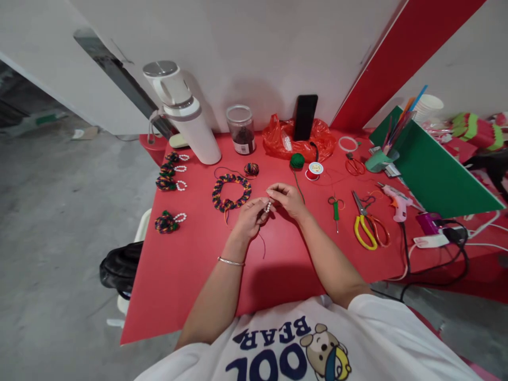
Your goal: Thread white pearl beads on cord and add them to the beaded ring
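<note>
Over the middle of the red table, both hands meet at a short string of white beads point(268, 207). My left hand point(251, 217) pinches the beads between thumb and fingers. From the right, my right hand point(289, 200) is closed at the top of the strand; whatever thin piece its fingertips hold is too small to make out. A dark thread point(262, 246) hangs below my left hand onto the table. Just left of the hands lies a braided multicolour yarn ring point(232, 192). Several yarn bundles with bead loops point(166, 222) line the table's left side.
At the back stand a white bottle point(198, 135), a clear jar point(241, 129) and a black phone point(305, 117) by a red plastic bag point(273, 140). Rightward lie green yarn point(297, 161), a thread spool point(315, 169), a green-handled hook point(336, 210), yellow-and-red-handled pliers point(365, 233) and a pink glue gun point(399, 203).
</note>
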`<action>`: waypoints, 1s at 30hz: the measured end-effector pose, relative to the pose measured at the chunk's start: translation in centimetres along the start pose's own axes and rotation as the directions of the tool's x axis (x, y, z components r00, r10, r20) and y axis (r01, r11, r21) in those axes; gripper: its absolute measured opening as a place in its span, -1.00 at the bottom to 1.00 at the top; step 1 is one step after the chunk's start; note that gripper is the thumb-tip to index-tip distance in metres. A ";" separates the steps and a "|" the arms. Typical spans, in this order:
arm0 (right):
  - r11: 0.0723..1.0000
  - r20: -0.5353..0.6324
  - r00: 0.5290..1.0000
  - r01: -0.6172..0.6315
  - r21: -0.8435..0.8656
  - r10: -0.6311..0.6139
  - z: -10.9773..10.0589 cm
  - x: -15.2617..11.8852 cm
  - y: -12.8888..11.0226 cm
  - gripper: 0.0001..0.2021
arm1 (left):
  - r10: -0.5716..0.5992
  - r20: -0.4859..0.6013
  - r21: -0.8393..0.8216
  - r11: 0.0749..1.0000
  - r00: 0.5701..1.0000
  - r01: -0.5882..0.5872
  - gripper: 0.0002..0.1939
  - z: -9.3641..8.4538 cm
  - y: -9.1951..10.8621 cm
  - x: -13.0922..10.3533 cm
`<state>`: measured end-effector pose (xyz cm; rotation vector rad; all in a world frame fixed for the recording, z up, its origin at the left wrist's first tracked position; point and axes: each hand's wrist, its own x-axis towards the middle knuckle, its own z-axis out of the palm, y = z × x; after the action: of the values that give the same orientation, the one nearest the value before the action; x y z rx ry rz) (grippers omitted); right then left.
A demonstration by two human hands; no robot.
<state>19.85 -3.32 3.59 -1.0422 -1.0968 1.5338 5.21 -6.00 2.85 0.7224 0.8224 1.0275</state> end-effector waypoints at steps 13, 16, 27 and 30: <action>1.000 0.012 1.000 -0.004 -0.004 0.004 0.3 -0.1 0.2 -0.64 | -0.058 -0.088 -0.003 0.998 0.994 0.058 -0.73 0.4 0.2 -0.2; 0.999 0.012 0.999 -0.030 0.010 0.030 0.3 0.0 0.1 -0.63 | -0.043 -0.143 -0.012 0.999 0.989 0.042 -0.75 0.5 0.1 -0.2; 0.989 0.118 0.987 -0.121 0.079 0.111 -0.3 0.1 0.3 -0.50 | 0.029 -0.181 0.051 0.999 0.983 -0.020 -0.77 0.9 -0.3 -0.3; 0.993 0.135 0.988 -0.082 0.082 0.070 -0.4 -0.1 0.5 -0.58 | 0.033 -0.160 0.067 0.998 0.987 -0.022 -0.76 1.0 -0.4 -0.3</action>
<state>20.10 -3.43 3.00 -0.9436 -1.0795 1.7169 6.12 -6.56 3.10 0.7140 0.9911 1.0986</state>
